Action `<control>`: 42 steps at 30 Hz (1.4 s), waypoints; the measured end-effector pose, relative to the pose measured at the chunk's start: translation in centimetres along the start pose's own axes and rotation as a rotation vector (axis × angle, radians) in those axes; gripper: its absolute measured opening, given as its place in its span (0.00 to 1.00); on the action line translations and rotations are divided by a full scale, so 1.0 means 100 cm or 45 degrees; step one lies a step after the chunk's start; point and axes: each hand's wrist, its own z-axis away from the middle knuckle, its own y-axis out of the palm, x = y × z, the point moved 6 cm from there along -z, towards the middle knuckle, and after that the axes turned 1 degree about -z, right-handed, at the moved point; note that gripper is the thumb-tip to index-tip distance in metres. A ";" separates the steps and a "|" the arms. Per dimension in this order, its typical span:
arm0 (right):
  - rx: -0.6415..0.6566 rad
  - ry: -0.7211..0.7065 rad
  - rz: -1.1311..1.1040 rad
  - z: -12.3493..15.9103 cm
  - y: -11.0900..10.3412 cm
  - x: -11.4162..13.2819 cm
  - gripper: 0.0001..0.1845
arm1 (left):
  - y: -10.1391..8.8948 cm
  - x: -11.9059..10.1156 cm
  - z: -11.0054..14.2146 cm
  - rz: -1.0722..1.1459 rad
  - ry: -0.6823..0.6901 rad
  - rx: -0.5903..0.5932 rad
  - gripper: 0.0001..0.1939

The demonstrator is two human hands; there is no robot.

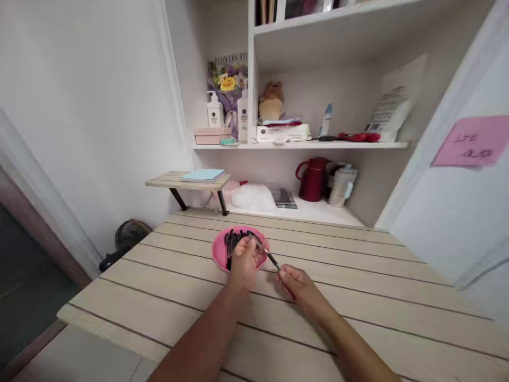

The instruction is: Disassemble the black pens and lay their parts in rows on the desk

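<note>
A slim black pen (272, 259) with a pale, shiny section slants between my two hands above the table. My left hand (244, 258) is closed around its upper end, with the fingertips over the near side of a pink plate (218, 253). My right hand (295, 282) pinches the lower end with thumb and forefinger, just right of the plate. Several black pen-like pieces (231, 240) lie side by side in the plate. My left hand hides part of them and of the plate's right side. Whether the pen's two ends are separate pieces, I cannot tell.
The plate stands on a slatted wooden table (358, 297). Behind it are a small raised shelf (159, 182) with blue paper (202, 175), a white plastic bag (252, 197), a red jug (314, 180) and a tumbler (342, 187). Bottles and packets fill the shelf above.
</note>
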 end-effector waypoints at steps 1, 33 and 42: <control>-0.004 0.018 0.010 0.001 0.000 0.001 0.22 | -0.001 -0.002 0.000 0.011 0.014 -0.019 0.14; -0.195 0.123 -0.028 0.009 -0.037 0.007 0.22 | 0.042 0.041 -0.004 -0.219 -0.127 0.156 0.17; -0.120 0.119 0.094 0.011 -0.035 0.013 0.24 | 0.035 0.044 -0.006 -0.254 -0.098 0.151 0.18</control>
